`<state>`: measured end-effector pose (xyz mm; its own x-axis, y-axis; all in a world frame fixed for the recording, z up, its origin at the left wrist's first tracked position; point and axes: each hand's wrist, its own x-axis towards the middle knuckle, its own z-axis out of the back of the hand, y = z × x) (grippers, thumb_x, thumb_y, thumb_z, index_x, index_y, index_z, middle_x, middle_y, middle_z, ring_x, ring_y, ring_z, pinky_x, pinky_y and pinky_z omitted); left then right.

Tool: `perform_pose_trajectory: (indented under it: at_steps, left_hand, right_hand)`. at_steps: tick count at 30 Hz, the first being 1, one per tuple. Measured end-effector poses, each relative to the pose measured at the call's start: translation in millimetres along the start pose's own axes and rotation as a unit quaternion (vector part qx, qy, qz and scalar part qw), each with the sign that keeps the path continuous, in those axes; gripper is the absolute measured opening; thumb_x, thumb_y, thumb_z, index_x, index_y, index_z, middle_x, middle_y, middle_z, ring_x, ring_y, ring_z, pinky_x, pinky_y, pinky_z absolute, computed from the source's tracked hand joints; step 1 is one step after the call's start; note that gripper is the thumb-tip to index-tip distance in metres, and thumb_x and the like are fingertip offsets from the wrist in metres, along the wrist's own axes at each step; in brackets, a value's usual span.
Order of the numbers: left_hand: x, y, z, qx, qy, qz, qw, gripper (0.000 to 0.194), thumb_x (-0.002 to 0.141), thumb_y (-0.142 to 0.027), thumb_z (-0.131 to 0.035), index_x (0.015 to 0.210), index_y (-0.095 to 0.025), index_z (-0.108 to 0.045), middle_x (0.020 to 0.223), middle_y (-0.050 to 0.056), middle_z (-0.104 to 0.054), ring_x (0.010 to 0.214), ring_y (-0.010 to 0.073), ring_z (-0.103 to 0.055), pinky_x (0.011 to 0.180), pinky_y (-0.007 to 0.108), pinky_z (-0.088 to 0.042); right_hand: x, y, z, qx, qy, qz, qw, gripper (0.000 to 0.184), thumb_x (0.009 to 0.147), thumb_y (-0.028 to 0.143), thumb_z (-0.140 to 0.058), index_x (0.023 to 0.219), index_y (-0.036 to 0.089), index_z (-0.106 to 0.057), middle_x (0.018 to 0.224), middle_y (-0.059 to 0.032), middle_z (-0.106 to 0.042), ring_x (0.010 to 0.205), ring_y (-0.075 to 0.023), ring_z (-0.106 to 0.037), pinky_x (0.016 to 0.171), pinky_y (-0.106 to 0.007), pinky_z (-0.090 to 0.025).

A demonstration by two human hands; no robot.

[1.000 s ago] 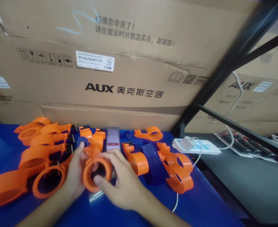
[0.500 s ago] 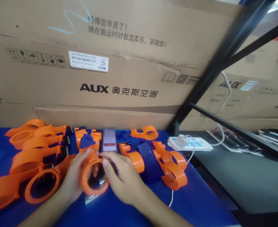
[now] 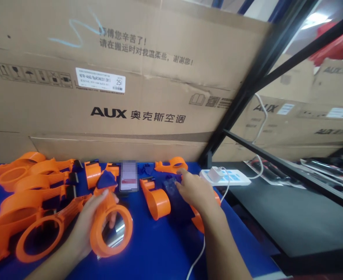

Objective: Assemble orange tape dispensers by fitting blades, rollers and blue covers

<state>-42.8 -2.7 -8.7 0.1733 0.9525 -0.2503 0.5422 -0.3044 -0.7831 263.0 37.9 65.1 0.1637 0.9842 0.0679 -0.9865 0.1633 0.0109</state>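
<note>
My left hand (image 3: 85, 225) clasps the stiff, light orange ring (image 3: 111, 231) by its rim above the table (image 3: 160, 249), while my open right hand (image 3: 196, 190) touches a dark blue part (image 3: 174, 194), gripping nothing.

Orange parts (image 3: 28, 194) crowding left; bare front

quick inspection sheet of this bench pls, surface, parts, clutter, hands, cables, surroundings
surface: blue table, mostly covered on its left side
job's things: orange ring part held upright; dark blue piece under the other hand
clutter: pile of orange parts at left; orange scoop-shaped part; phone lying flat
grippers: left hand grips the ring part's rim; right hand reaches onto the dark blue piece, fingers spread
cables: white cable running off the table's front edge; power strip with charger plugged in
surroundings: cardboard boxes behind; black rack frame at right
</note>
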Motion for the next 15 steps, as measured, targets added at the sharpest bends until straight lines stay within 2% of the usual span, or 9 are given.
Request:
perform_pose_trajectory:
  at_steps: [6, 8, 10, 11, 13, 15]
  left_hand:
    - [-3.3, -5.1, -6.9, -0.008, -0.009, -0.008, 1.0, 0.033, 0.084, -0.045, -0.074, 0.092, -0.013, -0.074, 0.056, 0.003, -0.065, 0.046, 0.0162, -0.059, 0.05, 0.028, -0.049]
    - [-4.4, -4.8, -9.8, -0.021, -0.01, -0.011, 1.0, 0.034, 0.083, -0.043, -0.075, 0.1, -0.013, -0.074, 0.065, 0.004, -0.07, 0.047, 0.0157, -0.06, 0.051, 0.029, -0.05]
    - [-5.0, -2.7, -11.4, -0.029, -0.004, -0.013, 0.999, 0.035, 0.083, -0.041, -0.076, 0.104, -0.014, -0.074, 0.075, 0.006, -0.074, 0.049, 0.0153, -0.061, 0.051, 0.029, -0.05]
    - [-5.4, -1.4, -11.7, -0.026, 0.005, -0.012, 1.0, 0.034, 0.084, -0.041, -0.075, 0.104, -0.014, -0.074, 0.075, 0.006, -0.074, 0.05, 0.0157, -0.061, 0.051, 0.029, -0.05]
    - [-6.9, 1.4, -11.7, -0.001, 0.032, -0.009, 0.999, 0.031, 0.086, -0.041, -0.074, 0.1, -0.013, -0.075, 0.068, 0.007, -0.072, 0.051, 0.0173, -0.063, 0.053, 0.03, -0.051]
    - [-9.8, 3.1, -12.0, 0.025, 0.055, -0.01, 0.998, 0.029, 0.087, -0.037, -0.075, 0.101, -0.012, -0.075, 0.065, 0.007, -0.071, 0.055, 0.0195, -0.065, 0.056, 0.031, -0.052]
  right_hand:
    - [-0.3, -0.1, 2.6, 0.008, -0.012, 0.003, 1.0, 0.032, 0.092, 0.022, -0.055, 0.121, 0.023, -0.068, 0.103, -0.0131, -0.077, 0.094, -0.0335, -0.074, 0.072, -0.037, -0.048]
    - [-2.3, -1.5, 10.3, 0.02, -0.045, 0.003, 0.999, 0.03, 0.094, 0.022, -0.051, 0.117, 0.023, -0.071, 0.105, -0.0118, -0.077, 0.096, -0.0315, -0.073, 0.074, -0.036, -0.049]
    - [-6.4, -1.0, 18.8, 0.065, -0.14, 0.014, 0.988, 0.029, 0.095, 0.022, -0.049, 0.112, 0.023, -0.073, 0.104, -0.0101, -0.076, 0.097, -0.029, -0.071, 0.076, -0.036, -0.049]
    - [-9.5, 0.8, 22.5, 0.104, -0.206, 0.026, 0.973, 0.028, 0.095, 0.022, -0.05, 0.11, 0.022, -0.074, 0.1, -0.0092, -0.075, 0.094, -0.0273, -0.071, 0.076, -0.035, -0.05]
    - [-17.5, 8.6, 27.5, 0.192, -0.334, 0.064, 0.921, 0.026, 0.096, 0.023, -0.052, 0.109, 0.02, -0.075, 0.089, -0.0068, -0.072, 0.081, -0.0231, -0.069, 0.072, -0.034, -0.052]
    - [-28.3, 22.6, 28.1, 0.25, -0.408, 0.118, 0.87, 0.025, 0.097, 0.022, -0.055, 0.113, 0.021, -0.074, 0.084, -0.0048, -0.07, 0.07, -0.0195, -0.066, 0.069, -0.032, -0.054]
